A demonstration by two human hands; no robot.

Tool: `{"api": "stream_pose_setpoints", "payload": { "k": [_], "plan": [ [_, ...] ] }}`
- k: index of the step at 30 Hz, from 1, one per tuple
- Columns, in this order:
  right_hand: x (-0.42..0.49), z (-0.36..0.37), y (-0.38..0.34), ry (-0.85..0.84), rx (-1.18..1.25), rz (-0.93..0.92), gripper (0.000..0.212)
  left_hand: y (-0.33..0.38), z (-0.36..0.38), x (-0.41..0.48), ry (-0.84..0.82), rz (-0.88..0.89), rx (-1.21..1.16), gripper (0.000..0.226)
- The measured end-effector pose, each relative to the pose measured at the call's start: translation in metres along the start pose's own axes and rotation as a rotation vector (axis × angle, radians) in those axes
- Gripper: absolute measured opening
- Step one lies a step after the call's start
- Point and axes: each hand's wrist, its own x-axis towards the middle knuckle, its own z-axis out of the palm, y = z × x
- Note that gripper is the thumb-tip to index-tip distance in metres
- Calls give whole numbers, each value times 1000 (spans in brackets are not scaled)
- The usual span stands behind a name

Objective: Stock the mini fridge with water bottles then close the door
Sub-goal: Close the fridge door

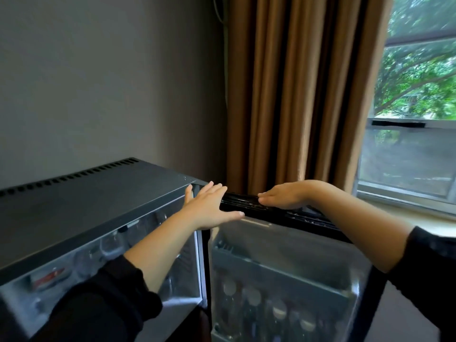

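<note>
Your mini fridge [98, 193] sits low in front of you against the grey wall [98, 70], and its door [283, 245] stands swung open on the fridge's right side, inner face towards you.

Your left hand [209, 208] lies at the fridge's top front right corner, where the door meets the cabinet. Its fingers [214, 190] are straight and spread, with the thumb stretched out along the door's top edge. It holds nothing.

Your right hand [283, 196] rests palm down on the black top edge of the door, just to the right of the left hand. Its fingers [265, 197] are straight, close together and pointing back towards the fridge. It grips nothing either. Both forearms are bare below dark sleeves [103, 307].

The water bottles [278, 312] stand upright in a row in the door's lower shelf, their pale caps showing from above. More rounded, clear shapes sit inside the fridge cabinet under its top panel, but they are too blurred to tell apart.

Behind the open door hangs a brown curtain [296, 95]. Right of it is a window [407, 156] with green trees beyond.
</note>
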Motion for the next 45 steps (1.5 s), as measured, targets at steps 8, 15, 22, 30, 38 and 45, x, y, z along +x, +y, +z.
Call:
{"api": "stream_pose_setpoints", "payload": {
  "k": [8, 15, 22, 30, 38, 45],
  "plan": [
    [-16, 13, -30, -34, 81, -55, 55, -9, -16, -46, -39, -110, -43, 70],
    [-18, 29, -61, 2, 75, -221, 52, -38, -30, -84, -80, -193, -66, 66],
    [-9, 56, -96, 170, 33, -404, 54, -69, -45, -141, -171, -273, -65, 63],
    [7, 65, -141, 318, -4, -481, 50, -126, -64, -182, -120, -426, -158, 72],
    [41, 80, -160, 370, -39, -526, 60, -141, -35, -193, -79, -472, 27, 73],
    [54, 94, -167, 525, -122, -516, 63, -152, -17, -195, 101, -443, 242, 77]
  ]
}}
